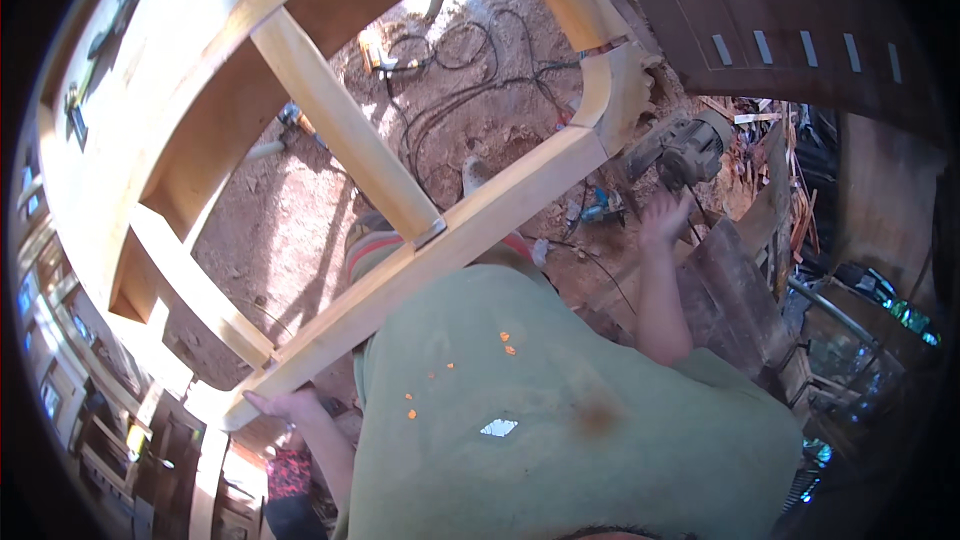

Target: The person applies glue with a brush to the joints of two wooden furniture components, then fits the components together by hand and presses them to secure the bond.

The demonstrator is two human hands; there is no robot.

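Note:
A large curved wooden frame (470,210), with pale rails and slats, slants across the view in front of my green shirt. At the lower left, my left hand (288,406) grips the end of its long front rail, thumb on the wood and fingers partly hidden. My right hand (665,219) is raised beyond the right end of the frame, thumb and fingers apart. Just above it is a dusty grey power tool (690,148) with a ribbed motor housing, close to the frame's corner. Whether the right hand touches the tool is hard to make out.
Black cables (470,80) snake over the dusty reddish ground, with a blue tool (600,208) near the right hand. A dark wooden panel (790,20) with pale slots stands at upper right. Wood scraps (800,180) pile at right; stacked timber pieces (90,420) lie at left.

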